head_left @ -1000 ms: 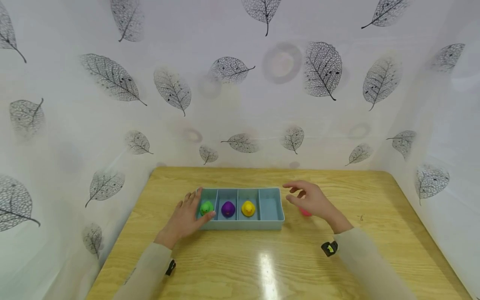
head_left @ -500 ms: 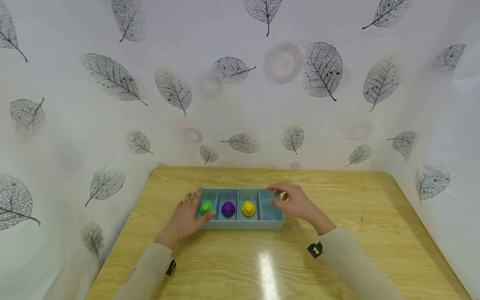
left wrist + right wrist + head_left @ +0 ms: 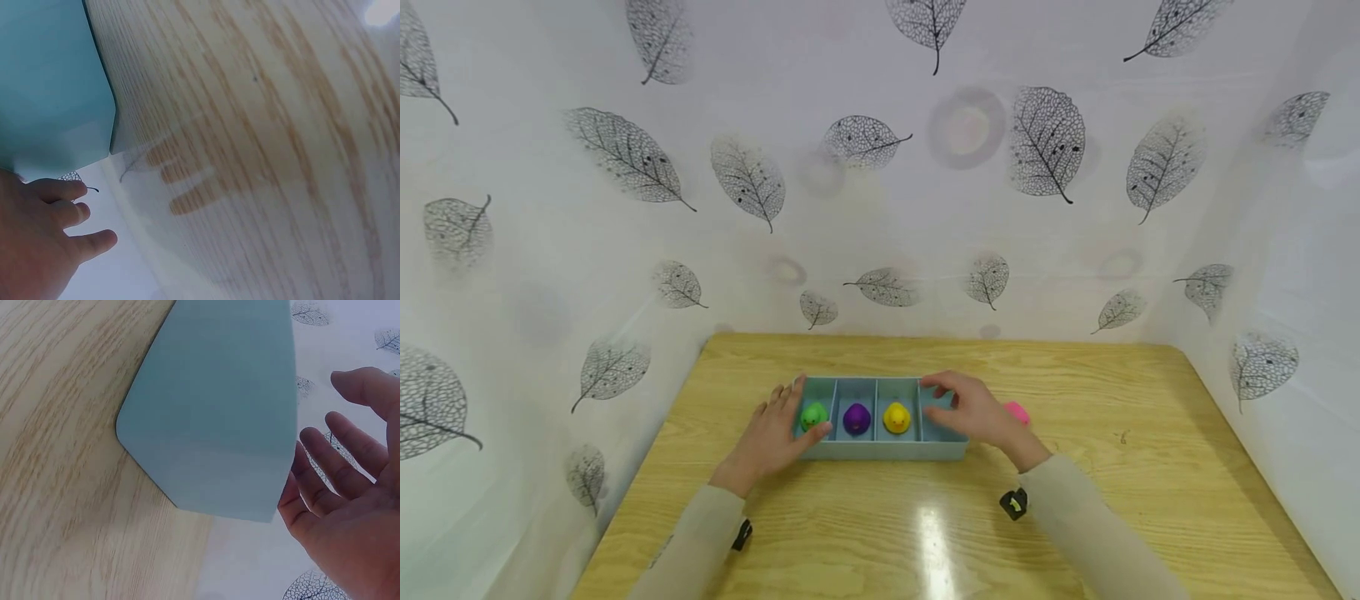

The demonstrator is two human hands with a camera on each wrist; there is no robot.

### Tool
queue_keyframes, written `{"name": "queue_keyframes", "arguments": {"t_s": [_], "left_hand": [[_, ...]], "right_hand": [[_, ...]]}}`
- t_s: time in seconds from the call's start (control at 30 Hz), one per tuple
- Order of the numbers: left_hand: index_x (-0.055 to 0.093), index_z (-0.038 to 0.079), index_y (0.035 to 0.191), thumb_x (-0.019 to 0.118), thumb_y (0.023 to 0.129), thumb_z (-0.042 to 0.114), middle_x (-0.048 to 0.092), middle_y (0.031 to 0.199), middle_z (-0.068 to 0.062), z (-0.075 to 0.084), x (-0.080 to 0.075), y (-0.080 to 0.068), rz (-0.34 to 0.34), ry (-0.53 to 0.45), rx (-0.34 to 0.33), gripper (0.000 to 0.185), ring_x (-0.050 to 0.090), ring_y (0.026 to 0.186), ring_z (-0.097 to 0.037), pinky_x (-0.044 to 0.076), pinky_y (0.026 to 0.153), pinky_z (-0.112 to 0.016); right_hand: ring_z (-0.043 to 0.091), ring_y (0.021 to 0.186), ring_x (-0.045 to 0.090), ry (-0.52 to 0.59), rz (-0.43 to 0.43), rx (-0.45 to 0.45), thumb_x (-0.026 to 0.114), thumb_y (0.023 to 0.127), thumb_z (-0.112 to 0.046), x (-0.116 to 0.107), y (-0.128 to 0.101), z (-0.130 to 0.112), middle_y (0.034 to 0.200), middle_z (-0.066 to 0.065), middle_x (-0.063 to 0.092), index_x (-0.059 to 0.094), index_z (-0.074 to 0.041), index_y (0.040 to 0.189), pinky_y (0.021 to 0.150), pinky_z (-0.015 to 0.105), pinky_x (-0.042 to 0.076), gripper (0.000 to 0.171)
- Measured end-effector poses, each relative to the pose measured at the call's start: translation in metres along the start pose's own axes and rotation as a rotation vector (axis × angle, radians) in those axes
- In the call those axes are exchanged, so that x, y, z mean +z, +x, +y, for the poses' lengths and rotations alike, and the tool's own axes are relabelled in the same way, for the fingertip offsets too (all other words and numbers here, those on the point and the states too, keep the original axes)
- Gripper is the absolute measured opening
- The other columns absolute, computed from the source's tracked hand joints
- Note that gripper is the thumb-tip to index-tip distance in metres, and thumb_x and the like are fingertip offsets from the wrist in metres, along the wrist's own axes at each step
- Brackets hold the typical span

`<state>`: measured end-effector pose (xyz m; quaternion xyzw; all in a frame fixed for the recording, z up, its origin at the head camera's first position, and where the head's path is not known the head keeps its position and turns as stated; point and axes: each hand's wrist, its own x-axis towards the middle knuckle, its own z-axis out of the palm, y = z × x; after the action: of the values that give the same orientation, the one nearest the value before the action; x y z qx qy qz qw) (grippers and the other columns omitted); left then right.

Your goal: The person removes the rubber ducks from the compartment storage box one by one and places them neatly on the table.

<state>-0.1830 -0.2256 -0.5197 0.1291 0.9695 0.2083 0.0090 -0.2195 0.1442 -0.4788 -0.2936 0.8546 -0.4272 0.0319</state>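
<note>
A light blue divided tray [image 3: 880, 451] lies on the table in the head view. From the left, its compartments hold a green rubber duck [image 3: 814, 416], a purple rubber duck [image 3: 857, 419] and a yellow rubber duck [image 3: 897, 418]. My left hand [image 3: 769, 439] rests on the tray's left end with fingers extended, its thumb across the green duck's compartment. Over the rightmost compartment hovers my right hand [image 3: 970, 410], fingers loosely spread and holding nothing; the right wrist view shows its bare palm [image 3: 350, 537] beside the tray's end. Behind the right hand, a pink toy [image 3: 1018, 412] sits partly hidden on the table.
The wooden table [image 3: 850, 533] meets a white curtain [image 3: 880, 217] printed with leaves at its back and sides. Black straps [image 3: 1013, 503] show at both wrists.
My right hand has moved left, from above the pink toy to over the tray's rightmost compartment, bringing the toy more into view. The left hand and the tray have stayed put.
</note>
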Motion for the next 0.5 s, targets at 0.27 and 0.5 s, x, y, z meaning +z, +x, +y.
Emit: {"name": "queue_keyframes", "arguments": {"t_s": [0.27, 0.5], "left_hand": [[0.015, 0.003, 0.169, 0.054, 0.103, 0.063, 0.029, 0.170, -0.024, -0.001, 0.000, 0.000, 0.011, 0.004, 0.012, 0.098, 0.029, 0.156, -0.052, 0.026, 0.122, -0.073], [0.013, 0.004, 0.169, 0.053, 0.103, 0.064, 0.028, 0.170, -0.024, 0.000, -0.001, 0.000, -0.008, -0.003, -0.003, 0.098, 0.026, 0.157, -0.052, 0.024, 0.124, -0.073]], "right_hand": [[0.040, 0.107, 0.065, -0.044, -0.064, 0.000, 0.076, 0.095, -0.017, 0.012, 0.006, 0.000, 0.132, 0.020, 0.070, 0.066, -0.001, 0.137, 0.080, 0.033, 0.055, 0.046], [0.039, 0.109, 0.067, -0.063, -0.097, -0.030, 0.076, 0.094, -0.015, 0.020, 0.011, -0.002, 0.137, 0.019, 0.068, 0.064, 0.001, 0.139, 0.090, 0.055, 0.059, 0.049]]}}
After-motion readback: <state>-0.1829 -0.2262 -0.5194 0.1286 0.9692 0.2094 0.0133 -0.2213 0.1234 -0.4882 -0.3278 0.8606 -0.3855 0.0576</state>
